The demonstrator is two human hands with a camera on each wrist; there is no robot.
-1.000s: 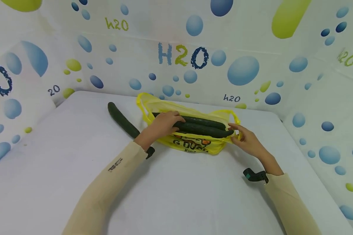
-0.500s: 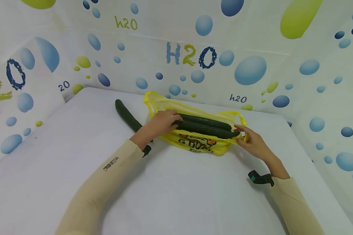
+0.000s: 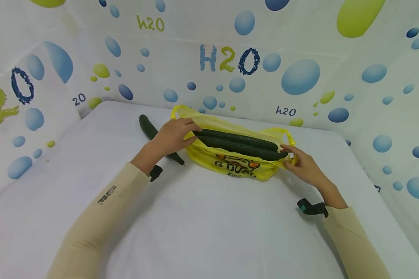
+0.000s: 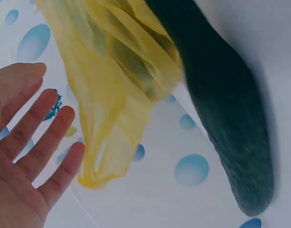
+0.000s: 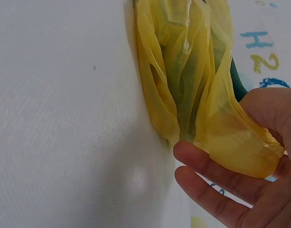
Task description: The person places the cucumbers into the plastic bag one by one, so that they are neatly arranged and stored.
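Note:
Two dark green cucumbers (image 3: 237, 145) lie side by side in a yellow plastic bag (image 3: 202, 155), which rests on its side with its mouth spread wide. My left hand (image 3: 172, 135) hovers by the bag's left end; in the left wrist view its fingers (image 4: 45, 161) are extended and hold nothing. With thumb and fingers, my right hand (image 3: 307, 166) pinches the bag's right edge near a handle loop, beside the cucumber tips. A third cucumber (image 3: 147, 126) lies on the table left of the bag, partly hidden behind my left hand and wrist.
A white cloth covers the table (image 3: 209, 224). Behind and on both sides rises a white curtain (image 3: 174, 50) printed with blue and green drops. A dark wrist camera (image 3: 312, 208) sticks out beside my right cuff.
My left hand has drawn back leftward off the bagged cucumbers, uncovering their left ends. The right hand keeps its hold on the bag's edge. The head view has shifted slightly.

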